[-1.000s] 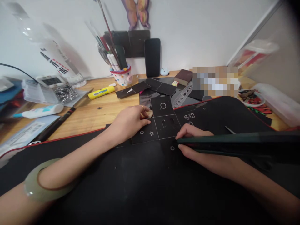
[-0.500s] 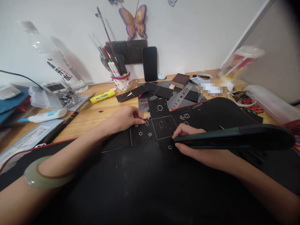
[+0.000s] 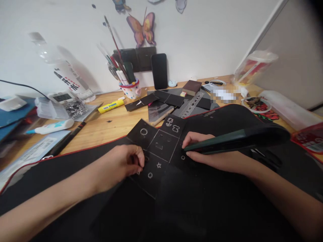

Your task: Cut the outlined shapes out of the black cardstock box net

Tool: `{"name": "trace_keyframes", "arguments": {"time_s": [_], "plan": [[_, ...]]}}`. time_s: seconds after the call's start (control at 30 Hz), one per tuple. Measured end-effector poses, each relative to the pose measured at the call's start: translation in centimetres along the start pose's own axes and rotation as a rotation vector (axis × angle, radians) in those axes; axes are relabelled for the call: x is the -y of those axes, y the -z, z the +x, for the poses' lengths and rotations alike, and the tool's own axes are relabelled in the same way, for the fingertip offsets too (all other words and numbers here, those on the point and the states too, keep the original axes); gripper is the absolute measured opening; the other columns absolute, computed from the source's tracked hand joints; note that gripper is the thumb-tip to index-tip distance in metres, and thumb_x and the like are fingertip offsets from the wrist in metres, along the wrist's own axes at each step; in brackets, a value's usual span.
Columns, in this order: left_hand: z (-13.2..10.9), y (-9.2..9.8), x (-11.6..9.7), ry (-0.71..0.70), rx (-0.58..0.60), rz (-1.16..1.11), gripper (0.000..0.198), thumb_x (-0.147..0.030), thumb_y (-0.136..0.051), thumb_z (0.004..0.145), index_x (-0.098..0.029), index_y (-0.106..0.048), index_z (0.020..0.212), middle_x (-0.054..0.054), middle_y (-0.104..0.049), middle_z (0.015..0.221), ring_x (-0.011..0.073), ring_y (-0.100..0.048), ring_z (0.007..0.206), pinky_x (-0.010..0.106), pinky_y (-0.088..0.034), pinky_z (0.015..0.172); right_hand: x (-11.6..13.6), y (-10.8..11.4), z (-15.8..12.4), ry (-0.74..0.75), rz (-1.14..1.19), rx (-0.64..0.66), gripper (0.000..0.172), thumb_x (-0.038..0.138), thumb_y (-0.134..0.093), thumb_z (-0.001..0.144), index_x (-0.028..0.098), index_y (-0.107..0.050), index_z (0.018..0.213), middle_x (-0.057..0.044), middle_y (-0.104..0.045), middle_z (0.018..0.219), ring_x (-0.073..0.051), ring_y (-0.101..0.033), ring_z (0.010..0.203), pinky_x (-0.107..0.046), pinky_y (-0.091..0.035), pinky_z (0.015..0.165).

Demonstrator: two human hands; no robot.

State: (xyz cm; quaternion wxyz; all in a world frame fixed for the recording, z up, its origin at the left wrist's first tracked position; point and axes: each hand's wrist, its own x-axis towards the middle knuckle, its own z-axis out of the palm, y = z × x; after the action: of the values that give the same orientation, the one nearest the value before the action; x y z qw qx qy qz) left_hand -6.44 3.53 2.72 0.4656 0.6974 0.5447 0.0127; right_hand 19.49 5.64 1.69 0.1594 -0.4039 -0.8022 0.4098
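A black card (image 3: 161,144) with white-drawn shapes and fold lines lies turned at an angle on the black mat. Its panels bear a ring, a star, a hexagon and flower outlines. My left hand (image 3: 130,160) is closed at the card's left edge, thumb and fingers pinched there and covering part of a panel. To the right, my right hand (image 3: 209,148) grips a long dark green pen-shaped tool (image 3: 239,136) near its front end. That front end is close to a small white ring on the card; its tip is too dark to make out.
A black mat (image 3: 75,181) with a red edge covers the front of the wooden desk. Behind lie a shape-stencil ruler (image 3: 191,105), black card strips (image 3: 174,98) and a yellow glue stick (image 3: 111,106). A pen cup (image 3: 130,90), bottle (image 3: 68,75) and phone (image 3: 159,71) stand further back.
The black card has turned anticlockwise, its ring panel swinging to the left. My left hand has come nearer and left with its edge. My right hand stays near the small ring, still gripping the tool.
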Motion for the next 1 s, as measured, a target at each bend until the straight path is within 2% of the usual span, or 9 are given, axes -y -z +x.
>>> {"name": "trace_keyframes", "arguments": {"time_s": [0.1,0.17,0.2,0.27,0.33,0.37,0.47,0.57,1.0], "plan": [[-1.6,-1.1,-0.8,0.035,0.151,0.019,0.013,-0.012,-0.044,0.069,-0.019,-0.052,0.077,-0.004,-0.054,0.064,0.0083,-0.05,0.051,0.017,-0.036,0.046,-0.4,0.4,0.3,0.063,0.023,0.058,0.009,0.019,-0.049,0.078,0.019,-0.051,0.087,0.001,-0.055,0.079,-0.011,-0.05,0.07,-0.022,-0.039,0.061],[-1.5,-1.1,-1.8,-0.05,0.169,0.147,0.011,-0.016,-0.046,0.073,-0.02,-0.055,0.076,-0.005,-0.056,0.063,0.008,-0.051,0.051,0.016,-0.036,0.046,-0.6,0.7,0.6,0.101,0.03,0.087,0.009,0.021,-0.05,0.079,0.018,-0.052,0.087,0.0,-0.056,0.082,-0.012,-0.051,0.074,-0.023,-0.04,0.064],[-1.1,-0.9,-2.3,-0.12,0.128,0.217,0.01,-0.02,-0.048,0.075,-0.021,-0.057,0.076,-0.005,-0.057,0.064,0.0084,-0.052,0.053,0.017,-0.037,0.048,-0.6,0.8,0.7,0.114,0.034,0.101,0.01,0.023,-0.05,0.079,0.018,-0.053,0.088,0.0,-0.057,0.083,-0.012,-0.052,0.075,-0.023,-0.04,0.065],[0.4,-0.7,-3.2,-0.266,-0.048,0.306,0.013,-0.03,-0.049,0.08,-0.022,-0.059,0.078,-0.004,-0.06,0.071,0.0105,-0.055,0.063,0.019,-0.04,0.057,-0.7,1.1,0.9,0.133,0.04,0.133,0.014,0.026,-0.051,0.079,0.017,-0.054,0.089,0.0,-0.057,0.084,-0.012,-0.053,0.076,-0.023,-0.04,0.065],[2.4,-0.8,-3.7,-0.402,-0.236,0.307,0.017,-0.034,-0.054,0.079,-0.022,-0.059,0.088,-0.001,-0.062,0.087,0.0141,-0.057,0.081,0.024,-0.042,0.072,-0.8,1.3,1.1,0.144,0.035,0.156,0.016,0.027,-0.052,0.079,0.017,-0.054,0.09,0.0,-0.057,0.083,-0.012,-0.053,0.074,-0.023,-0.04,0.064],[3.5,-1.1,-3.7,-0.47,-0.283,0.309,0.025,-0.036,-0.058,0.076,-0.022,-0.058,0.096,0.001,-0.06,0.099,0.0164,-0.054,0.094,0.027,-0.041,0.082,-0.9,1.4,1.1,0.152,0.026,0.154,0.015,0.026,-0.053,0.078,0.017,-0.055,0.09,0.0,-0.057,0.083,-0.012,-0.053,0.074,-0.022,-0.04,0.064],[6.0,-2.2,-3.2,-0.603,-0.226,0.332,0.057,-0.043,-0.062,0.071,-0.021,-0.045,0.12,0.006,-0.044,0.128,0.0202,-0.033,0.122,0.035,-0.028,0.1,-1.2,1.4,1.2,0.177,0.004,0.112,0.011,0.019,-0.054,0.076,0.018,-0.055,0.087,0.001,-0.058,0.083,-0.011,-0.052,0.072,-0.021,-0.039,0.062],[7.0,-2.9,-2.4,-0.616,-0.131,0.369,0.066,-0.049,-0.058,0.072,-0.024,-0.035,0.128,0.005,-0.033,0.136,0.0209,-0.02,0.129,0.042,-0.018,0.104,-1.6,1.3,1.4,0.172,-0.011,0.091,0.015,0.013,-0.053,0.073,0.018,-0.055,0.086,0.001,-0.058,0.08,-0.011,-0.053,0.071,-0.021,-0.039,0.063],[7.0,-2.6,-2.0,-0.6,-0.083,0.446,0.061,-0.054,-0.05,0.075,-0.033,-0.031,0.129,-0.004,-0.023,0.14,0.019,-0.016,0.13,0.042,-0.011,0.106,-1.7,1.5,1.4,0.156,-0.047,0.132,0.018,0.014,-0.051,0.074,0.021,-0.06,0.088,0.002,-0.063,0.078,-0.01,-0.057,0.067,-0.02,-0.04,0.06]]}}
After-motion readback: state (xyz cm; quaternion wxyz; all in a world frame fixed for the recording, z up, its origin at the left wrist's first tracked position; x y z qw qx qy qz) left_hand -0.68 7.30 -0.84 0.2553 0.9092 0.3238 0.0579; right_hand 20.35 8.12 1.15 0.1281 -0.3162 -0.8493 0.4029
